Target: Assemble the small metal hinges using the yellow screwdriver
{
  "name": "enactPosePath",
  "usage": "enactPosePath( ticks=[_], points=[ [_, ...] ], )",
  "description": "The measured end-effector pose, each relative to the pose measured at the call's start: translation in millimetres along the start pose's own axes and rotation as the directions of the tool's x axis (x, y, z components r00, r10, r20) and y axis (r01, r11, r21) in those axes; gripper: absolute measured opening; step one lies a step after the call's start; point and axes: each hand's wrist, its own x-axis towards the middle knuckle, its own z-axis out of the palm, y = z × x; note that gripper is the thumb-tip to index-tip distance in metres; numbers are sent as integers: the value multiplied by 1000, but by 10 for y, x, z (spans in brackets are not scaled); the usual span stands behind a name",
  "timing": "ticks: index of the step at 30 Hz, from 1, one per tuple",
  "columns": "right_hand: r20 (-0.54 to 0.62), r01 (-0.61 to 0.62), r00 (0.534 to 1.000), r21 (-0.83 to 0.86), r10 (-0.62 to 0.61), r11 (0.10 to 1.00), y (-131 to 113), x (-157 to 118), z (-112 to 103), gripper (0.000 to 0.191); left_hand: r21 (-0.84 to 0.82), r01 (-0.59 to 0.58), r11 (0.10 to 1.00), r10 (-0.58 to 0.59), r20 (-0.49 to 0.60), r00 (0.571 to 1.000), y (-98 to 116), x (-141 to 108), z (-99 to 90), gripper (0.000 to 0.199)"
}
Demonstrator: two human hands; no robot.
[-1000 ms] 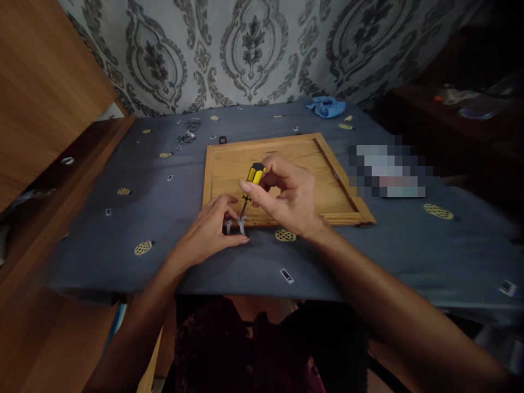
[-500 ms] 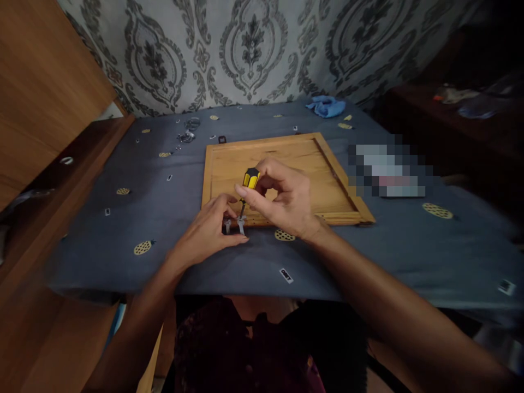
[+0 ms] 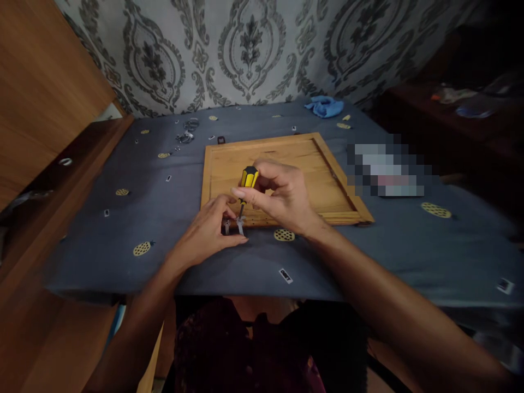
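Observation:
A wooden framed panel [image 3: 266,164] lies flat on the blue patterned cloth. Small metal hardware [image 3: 240,225] sits at the left part of its near edge. My right hand [image 3: 282,191] grips a yellow and black screwdriver [image 3: 249,178], which stands nearly upright with its tip down on the metal piece. Around the same hardware, my left hand [image 3: 208,229] has its thumb and forefinger, one on each side of it, holding it against the panel's edge.
Loose metal parts [image 3: 186,136] lie at the back left of the cloth [image 3: 143,218]. A blue crumpled cloth [image 3: 325,106] is at the back, and a pixelated item [image 3: 388,174] lies right of the panel. Wooden furniture [image 3: 49,71] borders the left.
The right hand and the screwdriver handle have turned slightly. The left hand keeps its place at the metal hardware.

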Motion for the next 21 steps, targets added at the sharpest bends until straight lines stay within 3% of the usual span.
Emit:
enactPosePath(
  ticks=[6,15,21],
  points=[
    [-71,-54,996,-3,54,999,41,-22,50,53,13,-8,1000,8,-3,1000,-14,2,11,55],
    [50,-86,995,79,82,993,-40,-39,31,39,5,7,1000,-7,5,1000,33,-1,-15,51],
    [-142,-107,982,122,124,987,-68,-37,37,41,5,8,1000,-8,-1,1000,11,-1,-4,55]
  ],
)
